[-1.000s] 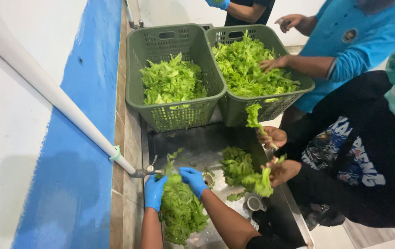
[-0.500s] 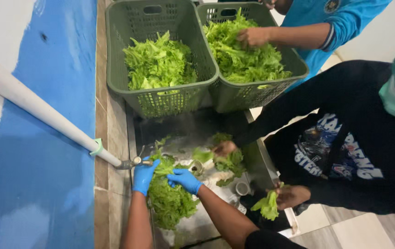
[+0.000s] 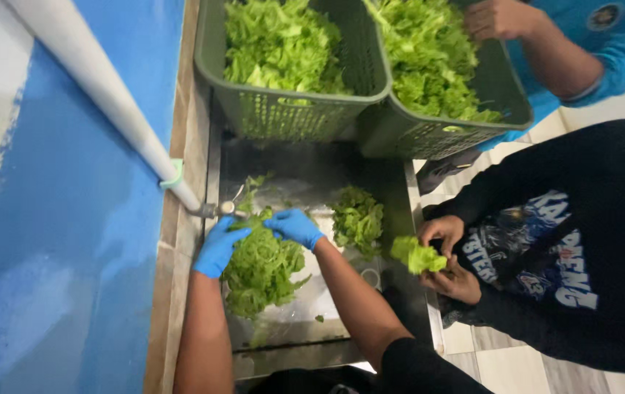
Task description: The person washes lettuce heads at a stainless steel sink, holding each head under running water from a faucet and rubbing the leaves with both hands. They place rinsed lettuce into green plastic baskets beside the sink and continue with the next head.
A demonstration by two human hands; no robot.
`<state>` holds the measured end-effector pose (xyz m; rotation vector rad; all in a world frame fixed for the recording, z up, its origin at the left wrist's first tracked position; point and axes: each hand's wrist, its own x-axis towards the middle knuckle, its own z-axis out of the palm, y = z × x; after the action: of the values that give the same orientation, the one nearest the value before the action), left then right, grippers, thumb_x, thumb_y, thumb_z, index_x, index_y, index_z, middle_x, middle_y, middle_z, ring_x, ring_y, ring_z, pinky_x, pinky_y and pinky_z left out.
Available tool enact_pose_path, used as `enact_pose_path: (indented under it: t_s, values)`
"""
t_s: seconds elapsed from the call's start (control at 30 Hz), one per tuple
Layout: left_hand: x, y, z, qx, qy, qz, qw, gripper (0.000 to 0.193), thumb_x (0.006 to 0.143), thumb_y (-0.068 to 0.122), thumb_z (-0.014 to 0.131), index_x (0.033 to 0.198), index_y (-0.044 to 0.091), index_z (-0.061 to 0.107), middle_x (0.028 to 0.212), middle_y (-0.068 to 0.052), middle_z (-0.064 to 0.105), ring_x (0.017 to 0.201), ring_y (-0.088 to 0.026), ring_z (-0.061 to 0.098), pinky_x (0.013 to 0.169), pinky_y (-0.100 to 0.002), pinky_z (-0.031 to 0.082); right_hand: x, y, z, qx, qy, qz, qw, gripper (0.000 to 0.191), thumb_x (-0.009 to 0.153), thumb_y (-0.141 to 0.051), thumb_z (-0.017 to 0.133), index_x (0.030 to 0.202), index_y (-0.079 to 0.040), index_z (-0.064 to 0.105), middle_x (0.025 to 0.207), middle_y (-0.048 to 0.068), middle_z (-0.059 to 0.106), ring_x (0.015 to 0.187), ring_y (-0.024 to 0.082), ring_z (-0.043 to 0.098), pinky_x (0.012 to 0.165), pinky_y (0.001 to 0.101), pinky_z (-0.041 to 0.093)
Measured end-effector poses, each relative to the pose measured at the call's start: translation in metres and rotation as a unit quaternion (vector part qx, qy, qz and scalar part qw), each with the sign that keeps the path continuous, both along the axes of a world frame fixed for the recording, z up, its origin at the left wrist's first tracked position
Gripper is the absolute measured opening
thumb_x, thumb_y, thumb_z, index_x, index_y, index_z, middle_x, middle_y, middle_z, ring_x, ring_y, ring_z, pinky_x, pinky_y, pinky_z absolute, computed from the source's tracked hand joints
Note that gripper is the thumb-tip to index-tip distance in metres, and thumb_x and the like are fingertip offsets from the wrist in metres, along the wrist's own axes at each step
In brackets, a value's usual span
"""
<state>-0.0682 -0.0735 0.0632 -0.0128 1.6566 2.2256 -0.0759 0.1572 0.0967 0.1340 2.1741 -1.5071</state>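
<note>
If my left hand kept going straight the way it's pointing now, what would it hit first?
Your left hand, in a blue glove, points up toward the small metal tap at the end of the white pipe. The tap looks first in line, just beyond the fingertips, though depth is unclear.

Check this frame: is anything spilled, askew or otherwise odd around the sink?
Little stands out. Loose lettuce scraps lie on the wet sink floor. The right-hand basket sits tilted, hanging past the sink's edge. Both gloved hands, left hand and right hand, grip a lettuce head by the tap.
</note>
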Motion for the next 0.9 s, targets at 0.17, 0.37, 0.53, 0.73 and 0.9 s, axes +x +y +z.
enact_pose_path:
  t_s: [0.17, 0.37, 0.53, 0.73, 0.9]
  values:
    - [-0.004, 0.007, -0.018, -0.005, 0.021, 0.061, 0.998, 0.031, 0.085, 0.009, 0.078, 0.114, 0.005, 0.07, 0.105, -0.001, 0.069, 0.097, -0.011, 0.062, 0.087, -0.029, 0.051, -0.004, 0.002, 0.024, 0.048, 0.015, 0.016, 0.999, 0.036, 0.088, -0.04, 0.076, 0.076, -0.006, 0.074, 0.065, 0.002, 0.068, 0.057, 0.009, 0.059, 0.055, 0.0278, 0.05]
    - [-0.011, 0.016, -0.033, -0.035, 0.017, 0.064, 0.997, 0.025, 0.087, 0.004, 0.072, 0.111, 0.003, 0.072, 0.102, -0.003, 0.069, 0.088, -0.014, 0.061, 0.074, -0.03, 0.051, -0.01, 0.015, 0.029, 0.082, 0.031, -0.005, 0.996, 0.033, 0.087, -0.033, 0.076, 0.074, -0.003, 0.072, 0.065, 0.004, 0.068, 0.056, 0.009, 0.06, 0.053, 0.0293, 0.05]
    - [-0.003, 0.042, -0.029, -0.021, 0.058, 0.15, 0.987, 0.043, 0.083, 0.0, 0.067, 0.126, 0.009, 0.066, 0.115, 0.006, 0.065, 0.101, -0.006, 0.06, 0.086, -0.022, 0.051, 0.001, 0.025, 0.035, 0.085, 0.026, -0.03, 0.996, 0.032, 0.086, -0.031, 0.077, 0.074, -0.002, 0.072, 0.064, 0.005, 0.07, 0.057, 0.008, 0.062, 0.057, 0.0284, 0.051]
    - [0.005, 0.056, -0.035, 0.196, 0.059, 0.22, 0.954, 0.014, 0.111, 0.014, 0.063, 0.118, 0.002, 0.064, 0.098, 0.004, 0.059, 0.09, -0.006, 0.053, 0.075, -0.023, 0.043, -0.011, 0.031, 0.059, 0.128, 0.104, -0.014, 0.986, 0.035, 0.088, -0.033, 0.08, 0.075, -0.001, 0.072, 0.065, 0.004, 0.068, 0.06, 0.005, 0.053, 0.055, 0.0283, 0.047]
    - [0.025, 0.053, -0.063, 0.198, 0.02, 0.238, 0.951, 0.022, 0.114, 0.023, 0.061, 0.121, 0.003, 0.065, 0.097, 0.0, 0.065, 0.082, -0.009, 0.056, 0.071, -0.027, 0.046, -0.037, 0.068, 0.1, 0.154, 0.228, 0.076, 0.958, 0.028, 0.091, -0.024, 0.076, 0.076, -0.001, 0.071, 0.064, 0.003, 0.066, 0.061, 0.004, 0.053, 0.055, 0.0305, 0.048]
